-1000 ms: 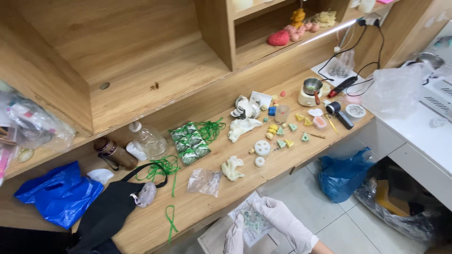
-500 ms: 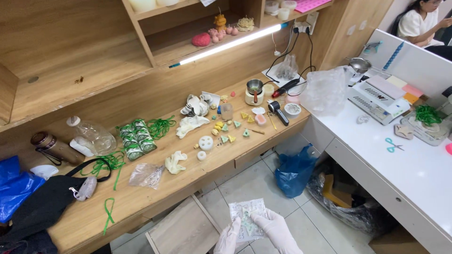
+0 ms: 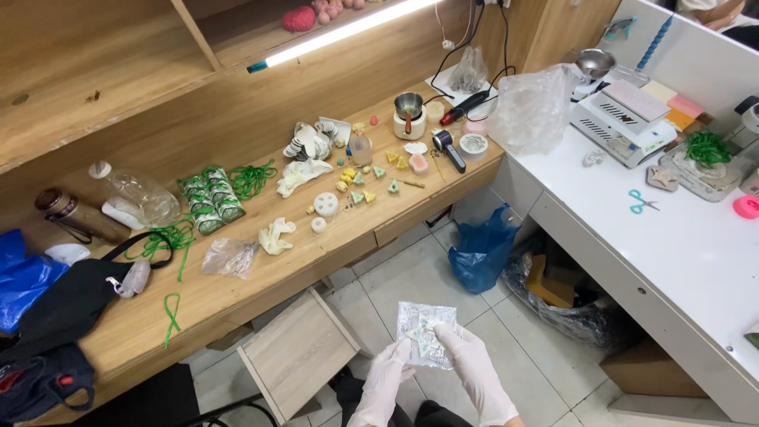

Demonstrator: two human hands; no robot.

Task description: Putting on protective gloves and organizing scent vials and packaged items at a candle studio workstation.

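Both my hands wear white gloves and hold a small clear plastic packet [image 3: 425,330] with pale green and white contents, low in the view above the tiled floor. My left hand [image 3: 383,382] grips its lower left edge. My right hand [image 3: 468,365] pinches its right side with fingers on top. The wooden workbench [image 3: 261,273] lies ahead of me, apart from my hands.
On the bench are small coloured moulded pieces [image 3: 368,187], white gloves [image 3: 275,236], green packets [image 3: 209,202], green cords [image 3: 170,315], a clear bottle [image 3: 138,196] and a black bag [image 3: 71,304]. A wooden stool [image 3: 296,352] stands below. A white counter [image 3: 672,237] at right holds a scale [image 3: 624,119] and scissors [image 3: 642,201]. A blue bag [image 3: 482,249] sits on the floor.
My view has shifted right and closer, bringing the white counter into sight. My hands still hold the packet, now higher in the view with the right fingers on top of it.
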